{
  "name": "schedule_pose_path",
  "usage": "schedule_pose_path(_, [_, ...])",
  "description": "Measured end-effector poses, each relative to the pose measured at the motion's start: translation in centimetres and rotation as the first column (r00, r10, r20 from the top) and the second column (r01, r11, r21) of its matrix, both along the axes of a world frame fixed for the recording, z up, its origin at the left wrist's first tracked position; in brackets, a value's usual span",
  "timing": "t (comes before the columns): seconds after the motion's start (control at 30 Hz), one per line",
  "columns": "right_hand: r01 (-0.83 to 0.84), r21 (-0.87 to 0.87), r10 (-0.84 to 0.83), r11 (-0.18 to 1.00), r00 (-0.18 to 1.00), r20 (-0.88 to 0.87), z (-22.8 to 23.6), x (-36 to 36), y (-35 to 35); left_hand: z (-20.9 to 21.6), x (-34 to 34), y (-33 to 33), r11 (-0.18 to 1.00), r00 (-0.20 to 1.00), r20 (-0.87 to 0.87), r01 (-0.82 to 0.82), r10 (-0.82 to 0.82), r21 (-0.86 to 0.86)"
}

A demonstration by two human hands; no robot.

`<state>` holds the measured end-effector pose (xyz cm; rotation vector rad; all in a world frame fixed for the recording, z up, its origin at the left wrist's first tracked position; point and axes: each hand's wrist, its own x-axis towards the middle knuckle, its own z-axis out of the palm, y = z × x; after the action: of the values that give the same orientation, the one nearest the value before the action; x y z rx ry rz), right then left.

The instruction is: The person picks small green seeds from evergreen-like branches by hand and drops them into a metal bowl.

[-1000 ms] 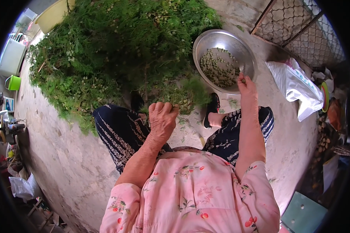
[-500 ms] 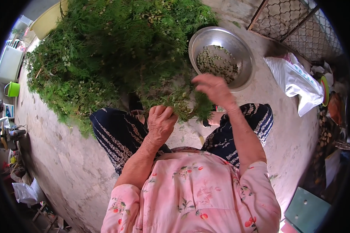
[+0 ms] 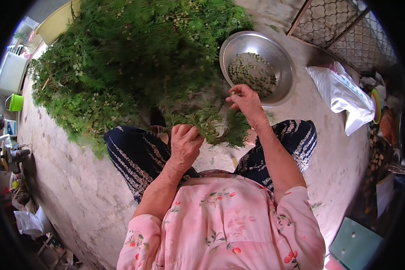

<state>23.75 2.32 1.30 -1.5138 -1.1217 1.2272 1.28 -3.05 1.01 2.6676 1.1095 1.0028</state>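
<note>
My left hand (image 3: 184, 143) is closed round the end of a leafy evergreen sprig (image 3: 216, 125), which reaches to the right between my knees. Just short of a steel basin (image 3: 289, 86), my right hand (image 3: 247, 104) is raised above the sprig with thumb and fingers pinched together. Anything small between those fingertips is too hard to make out. Small green seed cones (image 3: 247, 72) lie scattered over the basin's bottom. Beyond my hands spreads a big heap of green evergreen branches (image 3: 121, 58), with pale cones among the foliage.
A white plastic sack (image 3: 342, 92) lies right of the basin, below a metal mesh gate (image 3: 333, 27). At the far left stand a yellow tub (image 3: 56, 27) and a small green bucket (image 3: 16, 103). A dark green board-like object (image 3: 355, 243) is at the lower right.
My right hand has drawn slightly back and left from the basin's near edge, its fingers now curled into a pinch. My left hand keeps hold of the sprig, almost unmoved.
</note>
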Motion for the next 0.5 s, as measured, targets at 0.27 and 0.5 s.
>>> schedule_pose_path(0.27, [-0.499,0.054,0.489,0.865,0.862,0.133,0.2,-1.6,-0.5,-0.1,-0.3,0.4,0.994,0.994,0.027,0.103,-0.104,0.042])
schedule_pose_path(0.5, [-0.478,0.106,0.480,0.872,0.877,0.004,-3.2,-3.6,-1.3,0.0,-0.2,0.2,0.992,0.992,-0.005,0.127,-0.127,0.020])
